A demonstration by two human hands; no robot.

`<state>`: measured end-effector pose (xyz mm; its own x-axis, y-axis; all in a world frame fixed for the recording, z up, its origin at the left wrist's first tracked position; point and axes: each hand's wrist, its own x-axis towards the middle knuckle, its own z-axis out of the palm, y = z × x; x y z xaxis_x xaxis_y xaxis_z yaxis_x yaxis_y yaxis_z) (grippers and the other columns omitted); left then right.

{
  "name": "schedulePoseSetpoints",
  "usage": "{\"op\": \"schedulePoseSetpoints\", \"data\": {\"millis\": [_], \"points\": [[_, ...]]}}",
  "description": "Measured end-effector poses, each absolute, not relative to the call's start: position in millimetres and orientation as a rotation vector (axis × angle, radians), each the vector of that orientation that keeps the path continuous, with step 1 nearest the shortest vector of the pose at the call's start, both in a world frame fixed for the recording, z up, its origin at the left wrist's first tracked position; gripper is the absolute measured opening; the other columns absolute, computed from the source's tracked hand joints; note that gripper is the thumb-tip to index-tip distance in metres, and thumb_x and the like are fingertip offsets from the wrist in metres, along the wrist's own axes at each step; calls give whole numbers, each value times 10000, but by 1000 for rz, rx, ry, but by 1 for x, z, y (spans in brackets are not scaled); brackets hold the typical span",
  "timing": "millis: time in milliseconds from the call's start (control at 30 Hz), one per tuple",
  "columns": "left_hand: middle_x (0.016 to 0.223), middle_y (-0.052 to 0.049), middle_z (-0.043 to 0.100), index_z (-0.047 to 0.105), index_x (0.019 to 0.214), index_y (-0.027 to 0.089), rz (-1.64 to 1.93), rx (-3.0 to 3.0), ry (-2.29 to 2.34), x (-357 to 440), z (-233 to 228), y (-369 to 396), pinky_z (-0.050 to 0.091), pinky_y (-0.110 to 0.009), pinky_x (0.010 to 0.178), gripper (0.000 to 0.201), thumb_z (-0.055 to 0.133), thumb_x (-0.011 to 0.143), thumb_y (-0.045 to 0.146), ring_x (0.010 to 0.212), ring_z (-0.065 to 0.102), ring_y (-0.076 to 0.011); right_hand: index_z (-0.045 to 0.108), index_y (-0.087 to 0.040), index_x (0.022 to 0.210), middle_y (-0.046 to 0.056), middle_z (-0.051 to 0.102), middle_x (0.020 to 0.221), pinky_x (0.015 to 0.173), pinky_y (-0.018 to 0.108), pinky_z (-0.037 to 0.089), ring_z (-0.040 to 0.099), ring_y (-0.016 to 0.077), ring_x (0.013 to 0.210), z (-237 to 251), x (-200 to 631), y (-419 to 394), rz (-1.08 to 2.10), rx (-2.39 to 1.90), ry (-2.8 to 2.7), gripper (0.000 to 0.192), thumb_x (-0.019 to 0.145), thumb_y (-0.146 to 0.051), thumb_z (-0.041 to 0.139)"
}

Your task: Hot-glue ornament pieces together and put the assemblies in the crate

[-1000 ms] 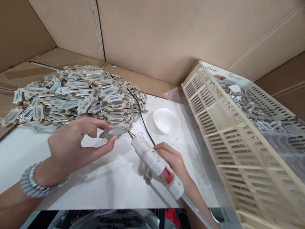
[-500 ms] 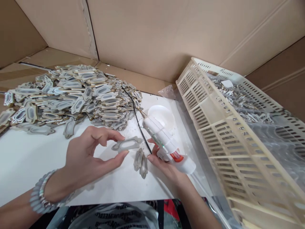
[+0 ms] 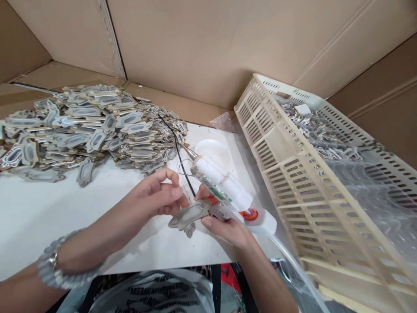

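Observation:
A glue gun (image 3: 224, 184) with a white wrapped body, orange trigger and metal nozzle lies across my right hand (image 3: 230, 228), its nozzle toward the pile. The same hand pinches a grey metal label frame (image 3: 193, 213) between thumb and fingers, beside the gun's trigger. Just left of that frame is my left hand (image 3: 159, 195), its fingers loosely bent and apart, with nothing visible in them. Under the held frame, another small frame (image 3: 189, 229) shows in part on the white table. A large heap of similar frames (image 3: 97, 126) lies at the back left.
A cream plastic crate (image 3: 280, 156) with bagged metal pieces stands on the right. A white round dish (image 3: 213, 152) sits behind the glue gun, and a black cord (image 3: 182, 163) runs beside it. Cardboard walls (image 3: 195, 48) enclose the back of the white tabletop (image 3: 130, 248).
The label frame has passed from my left hand to my right, moving right and slightly down. My left hand has let go, and its fingers are now curled close by.

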<state>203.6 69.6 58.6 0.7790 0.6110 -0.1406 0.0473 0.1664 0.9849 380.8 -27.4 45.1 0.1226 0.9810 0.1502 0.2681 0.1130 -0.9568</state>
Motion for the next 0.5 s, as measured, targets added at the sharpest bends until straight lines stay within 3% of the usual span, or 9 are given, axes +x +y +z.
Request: {"op": "schedulePoseSetpoints", "data": {"millis": [167, 367, 500], "points": [[660, 4, 626, 527, 881, 229, 260, 1378, 557, 207, 60, 77, 473, -260, 508, 178, 638, 798, 341, 574, 595, -157, 567, -243, 906, -7, 604, 722, 448, 263, 504, 554, 130, 503, 46, 382, -26, 942, -1279, -1351, 391, 773, -584, 706], [641, 7, 646, 584, 903, 229, 175, 1323, 459, 209, 62, 81, 441, -240, 478, 229, 707, 712, 254, 551, 595, -157, 596, -232, 845, 18, 618, 792, 469, 264, 515, 560, 125, 530, 43, 382, -26, 933, -1293, -1373, 392, 757, -598, 703], [691, -4, 683, 618, 1045, 242, 221, 1404, 481, 205, 59, 91, 473, -251, 493, 297, 685, 759, 283, 577, 623, -168, 596, -239, 766, -2, 585, 672, 525, 289, 541, 571, 150, 554, 42, 383, -27, 873, -1369, -1347, 412, 770, -643, 677]]}}
